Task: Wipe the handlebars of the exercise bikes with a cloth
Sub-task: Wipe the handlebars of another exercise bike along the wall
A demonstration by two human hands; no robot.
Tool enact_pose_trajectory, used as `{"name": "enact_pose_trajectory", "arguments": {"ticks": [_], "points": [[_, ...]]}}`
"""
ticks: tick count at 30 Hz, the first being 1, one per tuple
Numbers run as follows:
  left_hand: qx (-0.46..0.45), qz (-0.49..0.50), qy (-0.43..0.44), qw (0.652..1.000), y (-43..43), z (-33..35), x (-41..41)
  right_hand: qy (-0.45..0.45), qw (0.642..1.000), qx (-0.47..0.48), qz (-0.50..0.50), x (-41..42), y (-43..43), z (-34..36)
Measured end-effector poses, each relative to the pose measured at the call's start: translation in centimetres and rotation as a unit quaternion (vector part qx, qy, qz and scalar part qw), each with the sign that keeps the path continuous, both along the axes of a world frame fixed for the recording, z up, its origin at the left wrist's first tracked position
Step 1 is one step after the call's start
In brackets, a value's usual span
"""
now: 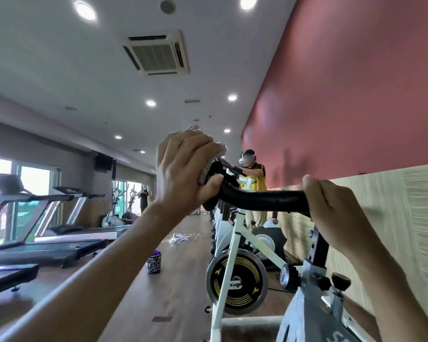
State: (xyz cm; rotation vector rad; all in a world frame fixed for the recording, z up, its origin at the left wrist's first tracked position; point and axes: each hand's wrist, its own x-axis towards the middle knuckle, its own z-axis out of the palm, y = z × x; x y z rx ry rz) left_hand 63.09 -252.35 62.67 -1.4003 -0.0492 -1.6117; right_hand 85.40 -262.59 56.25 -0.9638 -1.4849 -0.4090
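I am in the middle of wiping the handlebar (pixel 262 197) of the nearest exercise bike (pixel 311 287), the black padded bar that runs across in front of me. My left hand (pixel 183 169) is clenched around the cloth (pixel 206 169), a pale grey wad pressed against the upturned left end of the handlebar, with a bit of the cloth poking out above my knuckles. My right hand (pixel 331 206) grips the right end of the same handlebar with nothing in it, and I judge it is there to steady the bar while the other hand rubs. This end looks like the part in hand; the straight middle stretch between my hands lies bare, so I reckon the next move calls for sliding the cloth along the handlebar toward my right hand, keeping the wad wrapped round the padding, then shifting my right hand off so its end can be done too. More bikes stand in a row beyond the handlebar, so much of the task seems left. Below and to the left of the handlebar, on the wooden floor (pixel 178 304), stands a small patterned cup (pixel 154 263) with something purple at its top; what that is I cannot tell.
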Motion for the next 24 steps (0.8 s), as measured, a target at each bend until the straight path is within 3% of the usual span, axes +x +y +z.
{"name": "enact_pose_trajectory", "arguments": {"ticks": [2, 4, 10, 16, 20, 24], "points": [[-0.028, -0.108, -0.094, 0.989, 0.6, -1.4, 2.5, 0.006, 1.0, 0.013, -0.001, -0.1, 0.2, 0.0], [-0.031, -0.157, -0.117, 0.98, 0.7, -2.6, 4.7, 0.018, 1.0, 0.02, -0.001, 0.1, 0.5, 0.0], [0.105, -0.06, 0.018, 0.993, 1.2, -3.7, 4.9, 0.042, 0.999, 0.021, 0.009, 0.1, 0.7, -0.3], [0.045, -0.159, -0.111, 0.98, 0.9, -1.0, 4.1, 0.053, 0.998, 0.026, 0.019, -0.1, 1.0, -0.3], [0.058, -0.041, 0.006, 0.997, -0.8, -1.8, 3.9, 0.059, 0.997, 0.042, 0.036, -0.2, 1.1, -0.5], [-0.024, 0.144, 0.107, 0.984, -3.6, -2.4, 4.5, 0.074, 0.996, 0.044, 0.036, -0.3, 1.2, -0.3]]}}
